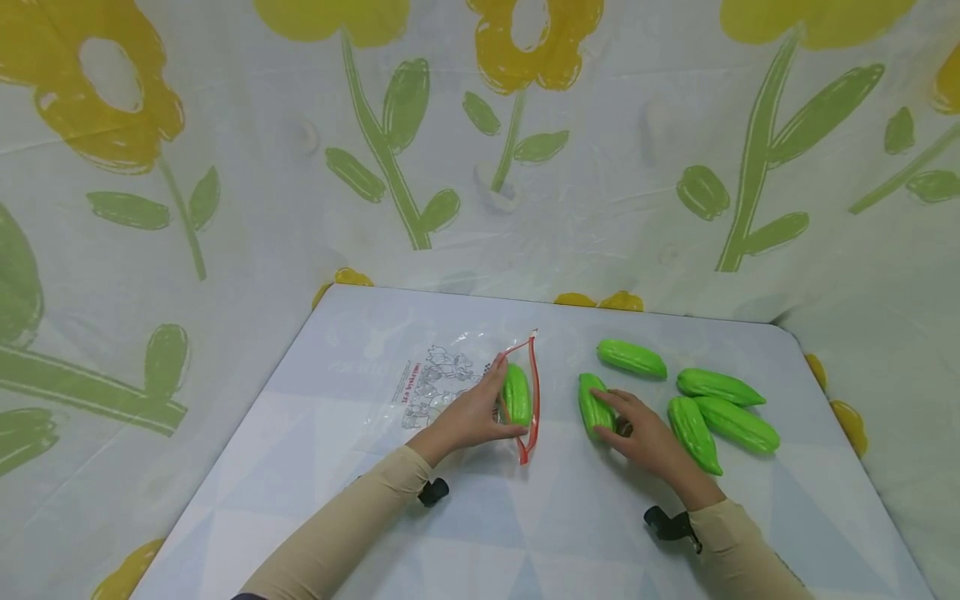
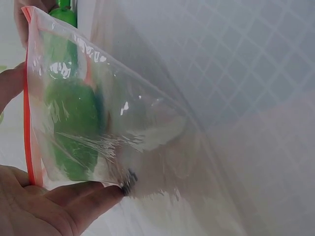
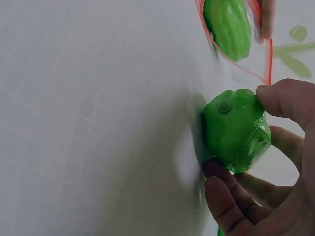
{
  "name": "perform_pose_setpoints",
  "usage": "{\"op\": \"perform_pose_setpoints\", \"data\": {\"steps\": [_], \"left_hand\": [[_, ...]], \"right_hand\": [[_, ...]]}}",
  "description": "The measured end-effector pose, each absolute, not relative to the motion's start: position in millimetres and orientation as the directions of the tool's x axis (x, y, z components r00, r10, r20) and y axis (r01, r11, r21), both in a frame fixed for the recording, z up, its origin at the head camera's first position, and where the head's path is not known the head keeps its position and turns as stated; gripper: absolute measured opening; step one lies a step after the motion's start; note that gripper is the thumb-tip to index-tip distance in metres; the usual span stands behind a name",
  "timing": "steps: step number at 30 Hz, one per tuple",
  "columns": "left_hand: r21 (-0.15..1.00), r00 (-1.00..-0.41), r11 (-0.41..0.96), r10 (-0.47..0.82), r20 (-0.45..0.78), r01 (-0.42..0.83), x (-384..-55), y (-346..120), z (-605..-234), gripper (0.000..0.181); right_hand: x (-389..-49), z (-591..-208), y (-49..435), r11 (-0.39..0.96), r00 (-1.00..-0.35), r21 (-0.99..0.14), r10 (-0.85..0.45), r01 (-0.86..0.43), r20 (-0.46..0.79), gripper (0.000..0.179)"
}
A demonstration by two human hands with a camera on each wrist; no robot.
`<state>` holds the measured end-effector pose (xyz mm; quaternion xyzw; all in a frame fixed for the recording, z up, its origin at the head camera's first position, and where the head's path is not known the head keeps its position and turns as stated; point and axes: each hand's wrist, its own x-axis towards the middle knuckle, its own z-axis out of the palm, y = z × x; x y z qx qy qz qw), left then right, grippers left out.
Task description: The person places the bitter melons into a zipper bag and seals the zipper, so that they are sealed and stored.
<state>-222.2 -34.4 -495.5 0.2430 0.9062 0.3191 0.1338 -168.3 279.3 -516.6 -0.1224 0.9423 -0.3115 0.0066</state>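
My left hand grips a clear plastic zip bag near its mouth, thumb and fingers spread across the opening. The bag has a red zip edge and printed line drawings, and its mouth faces right and gapes. One green bitter melon, ridged and shiny like a toy, lies just inside the mouth. To the right of the bag, my right hand pinches a second green bitter melon between thumb and fingers, close over the table, its blunt end toward the wrist camera.
Several more bitter melons lie to the right of my right hand, one of them farther back. The pale table has a patterned top. A flowered curtain hangs behind it and at both sides.
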Motion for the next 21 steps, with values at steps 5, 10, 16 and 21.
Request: {"op": "perform_pose_setpoints", "data": {"steps": [5,10,16,21], "left_hand": [[0.641,-0.847,0.679,0.525,-0.084,0.358,-222.3,-34.9,-495.6,0.121],[0.640,-0.843,0.672,0.534,-0.071,0.372,-223.3,-35.2,-496.6,0.120],[0.646,-0.842,0.667,0.535,-0.071,0.370,-223.7,-34.9,-497.3,0.120],[0.642,-0.842,0.669,0.535,-0.069,0.373,-223.8,-34.4,-498.1,0.120]], "right_hand": [[-169.0,-516.6,278.9,0.751,-0.976,-0.633,-0.212,-0.188,0.038,0.065],[-169.3,-516.1,277.8,0.722,-0.983,-0.680,-0.186,-0.132,-0.006,0.067],[-169.0,-517.9,277.1,0.719,-0.983,-0.679,-0.184,-0.149,0.022,0.066],[-168.9,-517.8,274.8,0.712,-0.982,-0.683,-0.184,-0.163,0.042,0.066]]}}
